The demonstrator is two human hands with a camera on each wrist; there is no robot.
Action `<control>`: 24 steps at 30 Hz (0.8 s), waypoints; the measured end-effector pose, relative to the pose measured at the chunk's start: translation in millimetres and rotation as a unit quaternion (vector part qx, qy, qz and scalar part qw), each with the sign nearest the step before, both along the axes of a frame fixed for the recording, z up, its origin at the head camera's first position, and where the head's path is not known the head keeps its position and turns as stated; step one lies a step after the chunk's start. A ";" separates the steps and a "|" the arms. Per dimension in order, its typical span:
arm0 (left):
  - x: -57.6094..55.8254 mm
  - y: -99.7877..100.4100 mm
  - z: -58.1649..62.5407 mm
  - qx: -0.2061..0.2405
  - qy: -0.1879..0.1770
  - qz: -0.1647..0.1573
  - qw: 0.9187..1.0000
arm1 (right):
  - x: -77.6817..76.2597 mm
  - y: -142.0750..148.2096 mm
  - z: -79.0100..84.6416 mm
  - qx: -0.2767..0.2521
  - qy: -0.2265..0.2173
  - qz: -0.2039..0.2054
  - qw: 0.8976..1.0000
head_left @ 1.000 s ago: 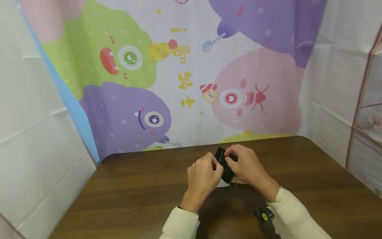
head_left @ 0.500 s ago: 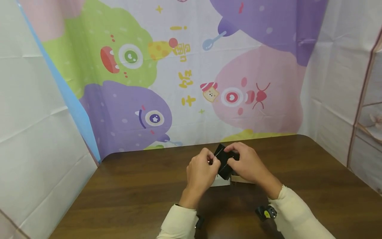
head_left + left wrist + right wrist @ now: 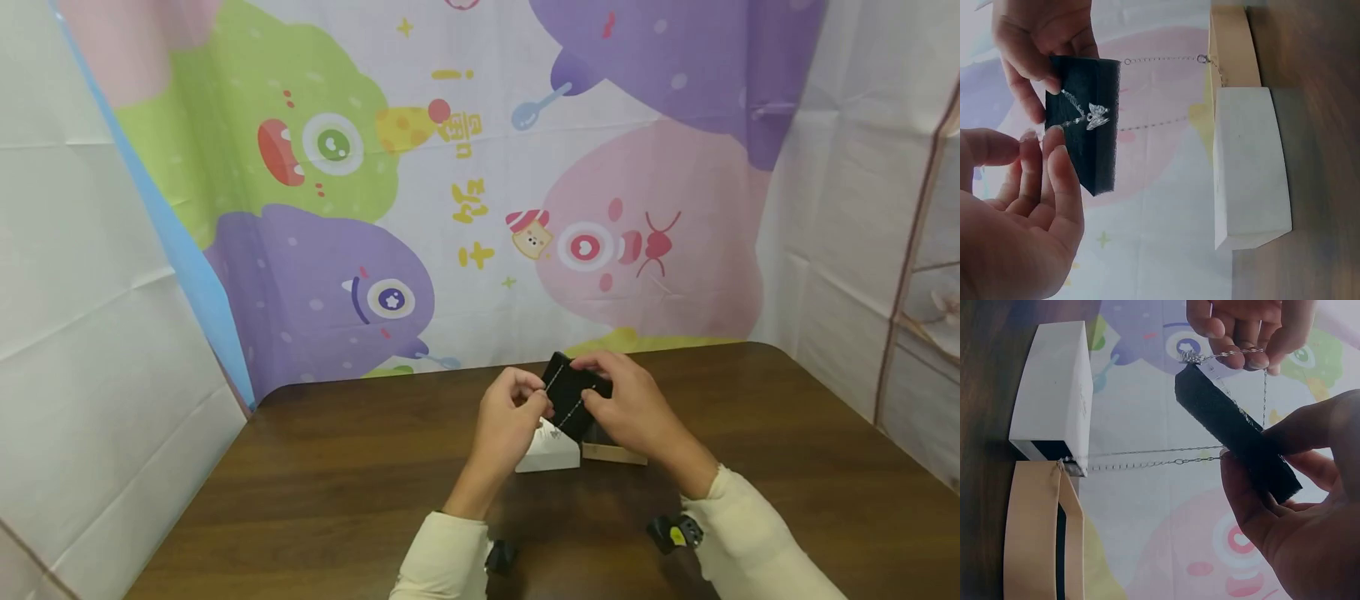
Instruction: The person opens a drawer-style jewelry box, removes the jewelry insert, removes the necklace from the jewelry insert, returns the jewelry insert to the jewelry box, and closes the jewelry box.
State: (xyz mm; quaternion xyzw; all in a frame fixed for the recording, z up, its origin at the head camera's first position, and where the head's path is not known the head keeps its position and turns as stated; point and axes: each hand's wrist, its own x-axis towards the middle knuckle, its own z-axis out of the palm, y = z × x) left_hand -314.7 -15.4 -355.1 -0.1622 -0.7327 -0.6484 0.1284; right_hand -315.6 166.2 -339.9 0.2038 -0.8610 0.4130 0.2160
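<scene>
My right hand [image 3: 633,408] grips a black jewelry-box insert [image 3: 573,396] by its right side, fingers on one face and thumb on the other. A thin silver necklace [image 3: 1197,450] runs over the insert, and its butterfly pendant [image 3: 1096,117] hangs at the insert's edge. Between thumb and fingertips, my left hand [image 3: 510,417] pinches part of the chain beside the insert. Loose chain ends trail down toward the boxes, seen in both wrist views. Below the hands, a white box [image 3: 551,454] stands next to a tan open box [image 3: 615,454].
The boxes stand on a dark brown wooden table [image 3: 360,467]. Behind it hangs a cloth with cartoon monsters [image 3: 480,183], and pale cloth panels [image 3: 82,250] rise on both sides. Small black devices [image 3: 675,533] are strapped at the wrists.
The insert has turned so more of its black face shows. My left hand has drawn slightly away from it, still pinching the chain, and more of the white box is uncovered.
</scene>
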 end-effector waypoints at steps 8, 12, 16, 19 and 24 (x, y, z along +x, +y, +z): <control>0.0 -1.3 2.3 0.077 -0.014 -0.014 0.997 | -0.5 1.0 1.6 -0.025 0.002 -0.036 0.999; -0.4 -0.7 3.1 0.109 -0.014 -0.017 0.994 | -1.4 2.1 -0.2 -0.034 0.023 -0.055 0.998; 0.0 -0.2 3.6 0.131 -0.011 -0.015 0.991 | -2.0 2.9 -0.5 -0.039 0.027 -0.055 0.997; -0.3 0.3 3.9 0.142 -0.004 -0.010 0.990 | -2.6 3.7 0.0 -0.040 0.025 -0.053 0.997; -0.6 1.2 5.1 0.161 0.008 -0.001 0.987 | -3.4 6.6 0.8 -0.030 0.039 -0.052 0.997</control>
